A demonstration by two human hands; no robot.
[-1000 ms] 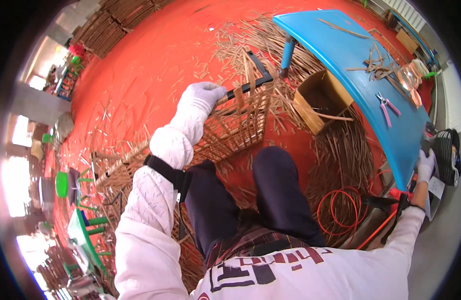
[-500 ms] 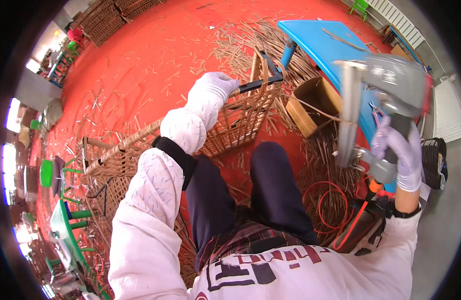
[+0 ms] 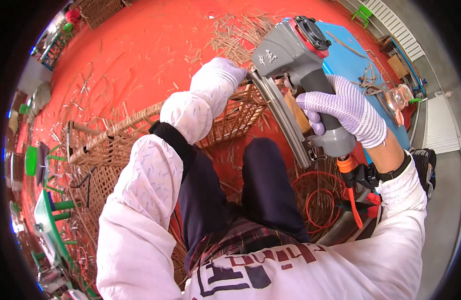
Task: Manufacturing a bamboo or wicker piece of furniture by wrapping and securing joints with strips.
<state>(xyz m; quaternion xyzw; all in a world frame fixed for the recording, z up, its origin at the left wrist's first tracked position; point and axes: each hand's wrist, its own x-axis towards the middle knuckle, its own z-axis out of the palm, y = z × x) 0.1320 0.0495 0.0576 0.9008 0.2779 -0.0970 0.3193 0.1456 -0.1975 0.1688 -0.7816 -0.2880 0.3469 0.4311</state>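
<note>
A woven brown rattan basket frame (image 3: 110,142) lies across in front of my knees. My left hand (image 3: 218,80), in a white knit glove, is closed around its rim near the far right corner. My right hand (image 3: 348,110), in a striped white glove, is wrapped around the dark handle of a grey pneumatic staple gun (image 3: 290,52). The gun's nose is beside my left fingers at the basket's corner; whether it touches the rim I cannot tell. Its long metal magazine slants toward me, and an orange air fitting (image 3: 346,164) hangs below the handle.
A blue table (image 3: 348,62) stands at the right with cane strips on it. Cane scraps (image 3: 240,37) litter the red floor. Red air hose (image 3: 335,200) coils by my right knee. At the left are a green stool (image 3: 30,161) and a green table (image 3: 46,220).
The staple gun has swung left in my right hand, from over the blue table to the basket's corner, and now covers that corner. My left hand keeps its hold on the rim.
</note>
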